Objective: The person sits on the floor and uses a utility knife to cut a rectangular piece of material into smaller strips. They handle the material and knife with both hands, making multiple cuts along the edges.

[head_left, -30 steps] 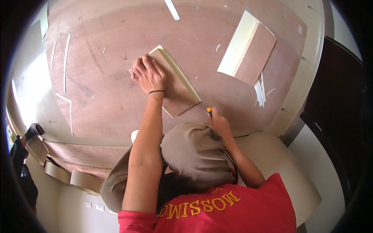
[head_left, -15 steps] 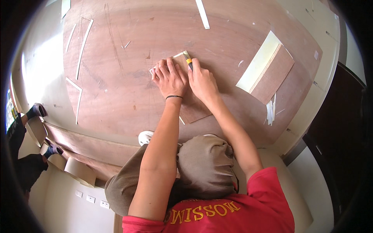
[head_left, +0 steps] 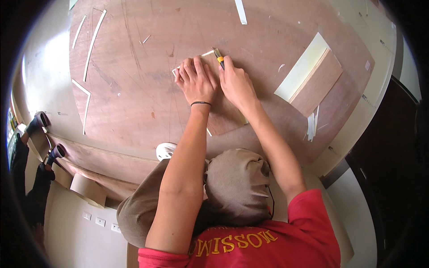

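1. Left hand (head_left: 197,85): I see it laid palm-down, fingers slightly spread, gripping nothing; it rests on the small board (head_left: 224,119);
2. Right hand (head_left: 237,88): closed around the yellow-and-black cutter (head_left: 220,59), whose tip lies at the board's far corner;
3. Small board: beneath the left hand, aslant upon the plywood sheet (head_left: 143,96);
4. At right, I note a second board (head_left: 320,84); thin pale strips (head_left: 312,126) lie at its near corner.

Bright light; white glare on the pale floor (head_left: 44,89) at left; edges bow toward blackened corners.
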Motion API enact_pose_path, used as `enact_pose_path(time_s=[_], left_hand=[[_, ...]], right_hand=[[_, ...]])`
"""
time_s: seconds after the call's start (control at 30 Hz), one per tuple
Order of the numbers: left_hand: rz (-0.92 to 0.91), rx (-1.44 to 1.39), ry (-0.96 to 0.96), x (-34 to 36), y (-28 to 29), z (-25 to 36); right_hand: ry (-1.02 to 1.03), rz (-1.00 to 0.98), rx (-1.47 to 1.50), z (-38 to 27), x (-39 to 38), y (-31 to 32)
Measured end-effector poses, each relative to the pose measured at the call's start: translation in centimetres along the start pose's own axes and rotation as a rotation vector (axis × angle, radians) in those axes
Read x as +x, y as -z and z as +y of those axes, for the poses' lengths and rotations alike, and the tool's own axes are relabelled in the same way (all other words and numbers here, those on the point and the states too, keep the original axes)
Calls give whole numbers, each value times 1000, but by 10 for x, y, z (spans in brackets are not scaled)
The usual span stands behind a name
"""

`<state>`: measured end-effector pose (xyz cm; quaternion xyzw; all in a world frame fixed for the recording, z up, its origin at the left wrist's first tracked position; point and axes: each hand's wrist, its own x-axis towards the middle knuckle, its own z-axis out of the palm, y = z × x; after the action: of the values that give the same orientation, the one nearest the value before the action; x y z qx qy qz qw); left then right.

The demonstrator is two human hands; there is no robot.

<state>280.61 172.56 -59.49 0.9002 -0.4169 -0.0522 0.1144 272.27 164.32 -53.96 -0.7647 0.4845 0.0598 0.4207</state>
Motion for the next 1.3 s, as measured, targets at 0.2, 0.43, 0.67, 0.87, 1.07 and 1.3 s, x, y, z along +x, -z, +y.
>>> enact_pose_path(time_s=[0.2,0.43,0.67,0.87,1.07,1.3], left_hand=[[-2,2,5,-1,-1,-2],[39,-18,-6,-2,1,-1],[37,-48,-15,-3,-3,-1],[26,-85,-22,-4,-3,-2],[37,-65,-17,-1,-2,4],[5,3,-8,-1,3,-1]], right_hand=[[-70,-56,-12,-1,-2,0],[-153,-162,0,31,-71,-8],[-336,-303,-28,76,-165,-25],[-458,-376,-75,92,-215,-35],[-269,-171,-159,142,-255,-75],[-302,-142,-1,55,-182,9]])
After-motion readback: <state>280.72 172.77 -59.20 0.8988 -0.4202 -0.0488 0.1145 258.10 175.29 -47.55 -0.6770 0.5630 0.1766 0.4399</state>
